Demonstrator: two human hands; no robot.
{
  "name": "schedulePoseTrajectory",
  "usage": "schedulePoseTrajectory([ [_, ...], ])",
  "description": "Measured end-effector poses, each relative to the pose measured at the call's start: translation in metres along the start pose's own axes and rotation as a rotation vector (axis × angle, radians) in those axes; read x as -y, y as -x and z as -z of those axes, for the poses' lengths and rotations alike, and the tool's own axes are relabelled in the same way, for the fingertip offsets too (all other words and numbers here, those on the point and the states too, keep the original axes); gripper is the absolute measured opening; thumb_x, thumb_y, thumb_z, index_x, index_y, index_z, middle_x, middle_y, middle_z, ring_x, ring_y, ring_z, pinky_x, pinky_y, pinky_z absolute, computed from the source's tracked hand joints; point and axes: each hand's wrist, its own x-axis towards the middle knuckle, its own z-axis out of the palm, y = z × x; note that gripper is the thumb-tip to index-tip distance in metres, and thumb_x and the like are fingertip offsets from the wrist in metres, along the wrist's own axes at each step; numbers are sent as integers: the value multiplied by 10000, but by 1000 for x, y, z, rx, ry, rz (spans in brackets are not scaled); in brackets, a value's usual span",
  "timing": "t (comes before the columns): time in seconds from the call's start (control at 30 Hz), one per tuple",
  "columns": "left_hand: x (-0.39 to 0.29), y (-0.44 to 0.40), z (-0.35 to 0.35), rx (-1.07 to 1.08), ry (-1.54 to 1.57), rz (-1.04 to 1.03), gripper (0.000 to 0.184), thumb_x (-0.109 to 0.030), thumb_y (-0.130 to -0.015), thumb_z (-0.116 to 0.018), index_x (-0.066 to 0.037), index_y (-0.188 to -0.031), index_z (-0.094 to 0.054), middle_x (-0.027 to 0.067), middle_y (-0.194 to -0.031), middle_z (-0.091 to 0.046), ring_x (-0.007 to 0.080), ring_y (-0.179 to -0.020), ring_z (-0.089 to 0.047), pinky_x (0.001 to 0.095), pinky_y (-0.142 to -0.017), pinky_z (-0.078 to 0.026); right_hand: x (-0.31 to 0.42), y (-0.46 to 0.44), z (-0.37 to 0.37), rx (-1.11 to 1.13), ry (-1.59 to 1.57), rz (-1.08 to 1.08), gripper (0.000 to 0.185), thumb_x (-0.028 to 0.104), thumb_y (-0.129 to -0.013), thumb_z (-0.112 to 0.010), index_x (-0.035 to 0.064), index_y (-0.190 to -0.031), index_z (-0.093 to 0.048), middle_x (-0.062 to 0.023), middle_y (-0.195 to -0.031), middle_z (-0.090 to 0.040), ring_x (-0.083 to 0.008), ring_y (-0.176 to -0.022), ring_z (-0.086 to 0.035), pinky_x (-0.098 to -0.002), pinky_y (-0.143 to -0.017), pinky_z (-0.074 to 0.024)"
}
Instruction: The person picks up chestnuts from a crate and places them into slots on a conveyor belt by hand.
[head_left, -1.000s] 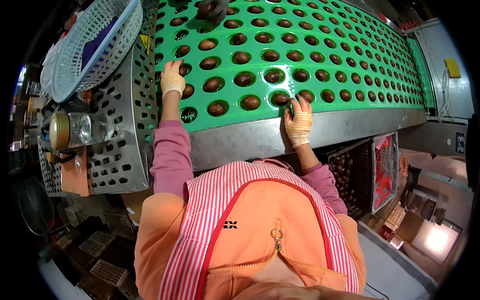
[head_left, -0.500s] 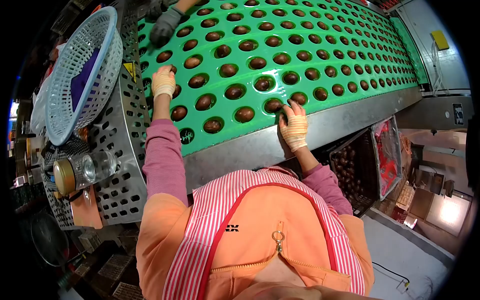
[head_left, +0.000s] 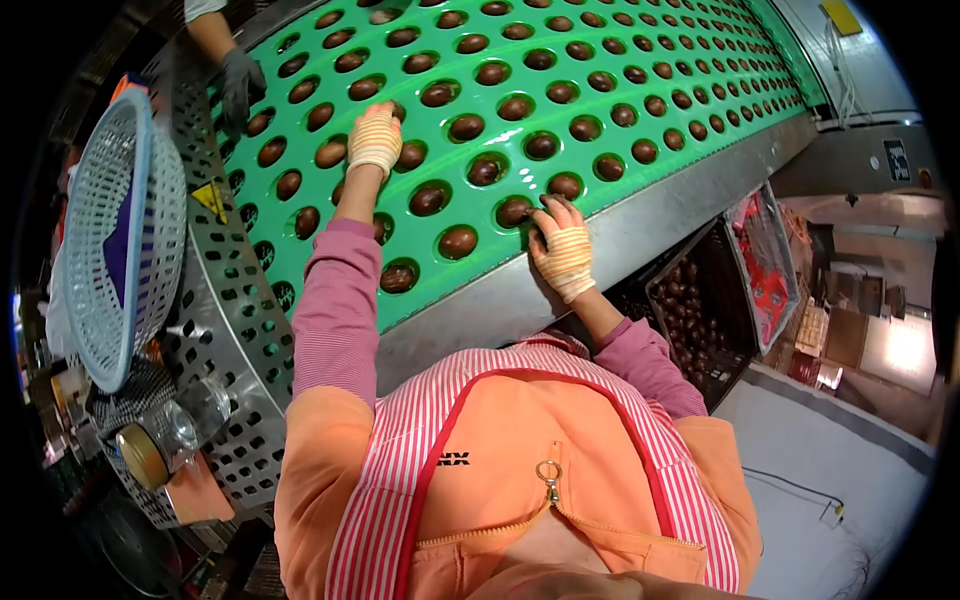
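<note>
Rows of oval pockets cover a green tray belt, most with a brown, shiny, nut-like piece in them. Over the left part of the belt, my left hand in a striped, fingerless glove has its fingertips at a brown piece; its grip is hard to make out. My right hand, gloved alike, rests at the belt's near edge. Its curled fingertips touch or lie beside a brown piece, and something small and dark shows at them.
A co-worker's dark-gloved hand is at the belt's upper left. A blue basket and a lidded jar stand on the perforated metal at left. Below the metal edge at right sits a dark crate of brown pieces.
The view has turned, tilting the belt. My left hand has moved inward over the belt, farther from its left end. The co-worker's hand has shifted toward the left edge.
</note>
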Motion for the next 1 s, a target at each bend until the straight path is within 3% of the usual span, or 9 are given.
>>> schedulePoseTrajectory([
  [0.1,-26,0,5,95,-297,-146,326,-187,-913,-521,-116,-1220,-605,66,-1320,-556,307,-1177,-520,424,-996,-435,3,-2,2,-8,-17,-36,327,60,-748,-665,76,-1070,-611,-143,-1243,-562,-390,-1172,-500,-480,-980,-435],
  [0.37,-13,28,22,360,-110,-272,503,-65,-790,-577,-206,-1273,-592,96,-1362,-483,361,-1223,-464,424,-1054,-398,-1,-2,4,-81,-105,-39,286,101,-751,-673,85,-1030,-613,-152,-1212,-567,-383,-1148,-512,-476,-953,-446],
  [0.5,-9,39,9,175,9,-288,362,-186,-799,-673,-46,-1131,-638,192,-1109,-641,373,-1035,-596,431,-895,-479,-8,-5,10,16,-168,-46,214,125,-737,-609,70,-943,-619,-166,-1089,-583,-380,-1036,-539,-472,-880,-465],
  [0.57,-31,39,12,202,-24,-80,373,-285,-853,-650,-23,-1118,-629,215,-1033,-666,385,-975,-623,448,-869,-477,-10,-1,6,-41,-162,-46,220,128,-727,-603,76,-940,-618,-153,-1064,-581,-362,-1012,-542,-460,-872,-466],
  [0.67,-49,41,0,122,-404,10,477,-315,-876,-634,-95,-1289,-536,169,-1292,-568,380,-1117,-563,450,-942,-464,-24,15,-6,-194,-277,-20,250,138,-725,-623,94,-970,-599,-126,-1101,-570,-334,-1020,-535,-442,-891,-459],
  [0.8,-111,85,-2,-46,-163,-213,595,-370,-917,-585,-108,-1425,-418,195,-1457,-400,398,-1306,-398,468,-1069,-366,-65,59,43,-320,-312,-137,203,126,-741,-605,69,-936,-612,-142,-1055,-609,-337,-966,-575,-434,-868,-483],
  [0.87,-120,111,-25,-44,-128,-371,593,-404,-935,-551,-100,-1426,-415,206,-1472,-374,417,-1315,-381,468,-1081,-351,-106,83,107,-164,-327,-423,132,101,-741,-539,35,-793,-640,-171,-896,-638,-355,-848,-615,-438,-794,-521],
  [0.93,-129,142,-52,87,-401,-313,583,-440,-949,-513,-113,-1423,-420,215,-1479,-356,440,-1309,-377,474,-1085,-342,-165,134,123,-463,-64,-543,197,156,-772,-582,40,-896,-681,-176,-992,-661,-352,-964,-617,-427,-880,-507],
  [1.0,-129,136,-50,91,-297,-296,563,-455,-960,-484,-144,-1425,-420,219,-1489,-336,443,-1311,-371,487,-1078,-345,-220,183,149,-387,48,-815,240,196,-786,-612,67,-967,-701,-154,-1063,-662,-340,-1020,-612,-417,-918,-494],
])
